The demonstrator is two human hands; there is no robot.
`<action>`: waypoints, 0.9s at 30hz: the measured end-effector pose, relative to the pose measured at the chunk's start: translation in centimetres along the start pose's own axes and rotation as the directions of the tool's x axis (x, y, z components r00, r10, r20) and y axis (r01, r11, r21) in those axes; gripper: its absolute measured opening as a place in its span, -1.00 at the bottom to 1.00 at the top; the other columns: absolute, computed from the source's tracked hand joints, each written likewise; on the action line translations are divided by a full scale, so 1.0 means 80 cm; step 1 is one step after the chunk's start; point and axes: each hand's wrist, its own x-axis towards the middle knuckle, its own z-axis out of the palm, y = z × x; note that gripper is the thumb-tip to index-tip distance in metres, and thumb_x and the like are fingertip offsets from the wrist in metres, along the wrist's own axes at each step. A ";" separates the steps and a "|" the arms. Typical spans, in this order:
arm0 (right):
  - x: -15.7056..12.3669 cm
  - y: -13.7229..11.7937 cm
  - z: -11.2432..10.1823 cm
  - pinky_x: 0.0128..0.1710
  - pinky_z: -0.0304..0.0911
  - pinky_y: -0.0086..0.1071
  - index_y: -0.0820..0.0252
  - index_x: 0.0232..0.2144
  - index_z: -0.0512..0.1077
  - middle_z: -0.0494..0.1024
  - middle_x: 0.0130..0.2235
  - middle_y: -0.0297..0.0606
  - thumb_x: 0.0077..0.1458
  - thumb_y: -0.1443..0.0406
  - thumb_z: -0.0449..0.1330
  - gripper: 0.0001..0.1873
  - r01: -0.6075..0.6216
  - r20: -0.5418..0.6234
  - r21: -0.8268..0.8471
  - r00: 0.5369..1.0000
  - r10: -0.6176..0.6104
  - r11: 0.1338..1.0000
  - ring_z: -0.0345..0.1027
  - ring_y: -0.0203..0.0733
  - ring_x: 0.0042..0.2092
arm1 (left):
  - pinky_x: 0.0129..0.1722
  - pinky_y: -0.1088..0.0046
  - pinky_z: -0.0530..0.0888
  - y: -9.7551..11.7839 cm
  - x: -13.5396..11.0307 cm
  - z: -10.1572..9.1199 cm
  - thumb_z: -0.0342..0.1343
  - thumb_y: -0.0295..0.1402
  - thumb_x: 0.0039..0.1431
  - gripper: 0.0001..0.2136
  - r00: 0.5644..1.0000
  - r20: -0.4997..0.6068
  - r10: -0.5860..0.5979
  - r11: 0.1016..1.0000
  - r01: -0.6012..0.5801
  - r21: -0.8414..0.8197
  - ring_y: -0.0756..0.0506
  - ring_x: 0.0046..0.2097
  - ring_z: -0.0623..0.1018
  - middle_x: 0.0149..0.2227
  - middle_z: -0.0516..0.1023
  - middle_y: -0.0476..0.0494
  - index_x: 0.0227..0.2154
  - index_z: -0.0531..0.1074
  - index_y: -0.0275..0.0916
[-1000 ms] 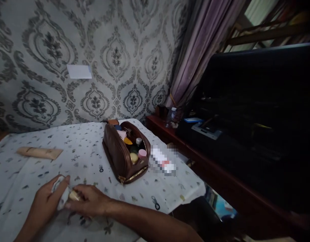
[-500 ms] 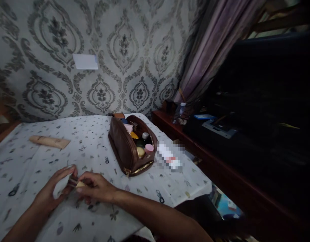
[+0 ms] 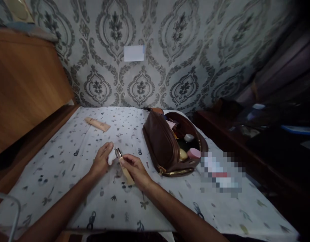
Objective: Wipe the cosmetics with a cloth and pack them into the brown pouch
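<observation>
My right hand [image 3: 136,169] is closed around a beige cosmetic tube [image 3: 127,176] with a shiny metallic cap [image 3: 118,153]. The cap end points up and away, toward my other hand. Just left of it, the fingers of my left hand [image 3: 103,159] are closed on a small white piece [image 3: 111,156], like tissue or a wipe; its exact kind is unclear. Both hands are over the patterned white tablecloth [image 3: 101,208]. To their right stands an unzipped brown makeup bag [image 3: 161,144], with a pink-lidded container [image 3: 193,153] and other cosmetics inside.
Another flat beige tube [image 3: 97,124] lies farther back on the cloth. A pixelated item [image 3: 220,173] lies right of the bag. Wooden furniture [image 3: 31,74] borders the table at left, and a patterned wall [image 3: 141,77] rises behind. A curved metal bar [image 3: 17,211] shows at lower left.
The view has swung left, so the bag and tube appear farther right. My hands are slightly farther apart, and the beige tube with its metallic cap shows more plainly in my right hand.
</observation>
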 end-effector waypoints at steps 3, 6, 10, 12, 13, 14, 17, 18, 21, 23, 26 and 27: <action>0.002 0.003 -0.001 -0.43 0.11 -0.49 0.18 -0.38 0.51 0.43 -0.44 -0.40 -0.19 0.02 0.43 -0.58 -0.002 -0.038 0.047 0.999 0.004 0.999 0.21 -0.34 -0.42 | -0.58 0.57 0.23 0.002 0.004 0.000 0.18 0.12 0.05 -0.54 0.999 -0.029 -0.016 0.987 0.011 -0.159 0.07 -0.57 0.28 -0.61 0.29 0.09 -0.53 0.31 -0.23; 0.006 0.007 -0.002 -0.41 0.16 -0.48 0.18 -0.39 0.49 0.45 -0.43 -0.40 -0.19 0.04 0.44 -0.60 0.033 -0.040 0.092 0.999 -0.030 0.995 0.25 -0.34 -0.42 | -0.55 0.55 0.28 0.003 0.006 -0.002 0.13 0.14 0.08 -0.52 0.999 -0.028 -0.026 0.985 0.021 -0.169 0.04 -0.53 0.33 -0.57 0.37 0.02 -0.51 0.38 -0.27; 0.009 0.010 -0.002 -0.19 0.33 -0.37 0.17 -0.41 0.46 0.51 -0.37 -0.37 -0.22 0.06 0.46 -0.60 0.099 -0.075 0.109 0.993 -0.091 0.989 0.37 -0.25 -0.30 | -0.33 0.47 0.44 0.009 0.000 -0.008 0.14 0.06 0.12 -0.57 0.982 0.186 0.024 1.000 -0.022 -0.010 -0.08 -0.32 0.51 -0.38 0.54 -0.08 -0.29 0.50 -0.29; 0.010 0.013 -0.004 -0.16 0.34 -0.35 0.16 -0.40 0.46 0.52 -0.36 -0.36 -0.21 0.05 0.44 -0.60 0.115 -0.106 0.041 0.988 -0.110 0.993 0.39 -0.23 -0.28 | -0.18 0.42 0.46 0.016 -0.005 -0.013 0.16 -0.04 0.15 -0.60 0.921 0.388 0.023 0.990 -0.074 0.117 -0.13 -0.16 0.54 -0.22 0.58 -0.11 -0.11 0.48 -0.25; 0.011 0.015 -0.005 -0.16 0.34 -0.35 0.16 -0.39 0.46 0.53 -0.36 -0.34 -0.20 0.04 0.43 -0.60 0.117 -0.114 -0.001 0.987 -0.116 0.993 0.40 -0.22 -0.28 | -0.12 0.40 0.45 0.020 -0.007 -0.015 0.16 -0.08 0.17 -0.60 0.878 0.479 0.013 0.976 -0.115 0.186 -0.15 -0.10 0.54 -0.14 0.58 -0.12 -0.03 0.45 -0.23; 0.011 0.016 -0.007 -0.18 0.34 -0.34 0.17 -0.39 0.47 0.54 -0.36 -0.33 -0.18 0.02 0.41 -0.60 0.116 -0.117 -0.040 0.986 -0.120 0.992 0.40 -0.21 -0.29 | -0.08 0.39 0.44 0.024 -0.009 -0.018 0.15 -0.12 0.18 -0.59 0.838 0.545 0.002 0.955 -0.164 0.248 -0.16 -0.06 0.53 -0.09 0.57 -0.12 0.02 0.42 -0.21; 0.012 0.020 -0.014 -0.24 0.34 -0.32 0.20 -0.40 0.50 0.55 -0.38 -0.27 -0.09 -0.02 0.32 -0.59 0.101 -0.078 -0.134 0.991 -0.112 0.986 0.42 -0.19 -0.33 | -0.05 0.36 0.43 0.031 -0.012 -0.027 0.08 -0.17 0.23 -0.61 0.786 0.618 -0.012 0.866 -0.301 0.400 -0.17 -0.05 0.51 -0.03 0.54 -0.15 0.07 0.38 -0.20; 0.013 0.021 -0.016 -0.26 0.35 -0.31 0.21 -0.40 0.50 0.55 -0.39 -0.26 -0.07 -0.02 0.30 -0.60 0.101 -0.063 -0.173 0.992 -0.113 0.980 0.42 -0.18 -0.34 | -0.04 0.36 0.42 0.032 -0.012 -0.031 0.05 -0.17 0.24 -0.63 0.785 0.619 -0.012 0.833 -0.335 0.440 -0.17 -0.04 0.51 -0.03 0.54 -0.15 0.06 0.38 -0.20; 0.015 0.022 -0.023 -0.31 0.33 -0.33 0.20 -0.31 0.51 0.53 -0.37 -0.27 -0.02 0.07 0.27 -0.68 0.130 -0.064 -0.330 0.985 -0.160 0.935 0.39 -0.20 -0.36 | 0.02 0.36 0.38 0.033 -0.012 -0.046 -0.03 -0.21 0.30 -0.68 0.780 0.625 -0.002 0.730 -0.426 0.534 -0.17 0.02 0.48 0.01 0.51 -0.15 0.03 0.39 -0.17; 0.015 0.021 -0.027 -0.28 0.31 -0.34 0.17 -0.30 0.52 0.51 -0.35 -0.30 -0.01 0.20 0.28 -0.79 0.165 -0.059 -0.455 0.975 -0.215 0.875 0.36 -0.21 -0.34 | 0.03 0.35 0.38 0.029 -0.012 -0.057 -0.07 -0.25 0.32 -0.71 0.784 0.620 0.013 0.650 -0.478 0.590 -0.16 0.02 0.46 0.00 0.50 -0.15 0.01 0.40 -0.15; 0.012 0.020 -0.028 -0.18 0.27 -0.32 0.14 -0.38 0.53 0.49 -0.37 -0.33 -0.02 0.39 0.28 -0.90 0.222 0.021 -0.623 0.963 -0.267 0.750 0.34 -0.21 -0.29 | -0.01 0.31 0.40 0.016 -0.013 -0.067 -0.11 -0.30 0.34 -0.75 0.788 0.611 0.079 0.528 -0.553 0.645 -0.17 -0.02 0.44 -0.09 0.46 -0.16 -0.05 0.41 -0.17; 0.012 0.019 -0.027 -0.16 0.26 -0.32 0.13 -0.36 0.54 0.50 -0.36 -0.33 -0.03 0.43 0.28 -0.86 0.237 0.051 -0.665 0.961 -0.273 0.708 0.34 -0.21 -0.28 | -0.01 0.30 0.41 0.009 -0.013 -0.069 -0.11 -0.30 0.35 -0.76 0.781 0.614 0.112 0.488 -0.582 0.651 -0.17 -0.02 0.43 -0.10 0.45 -0.16 -0.07 0.42 -0.18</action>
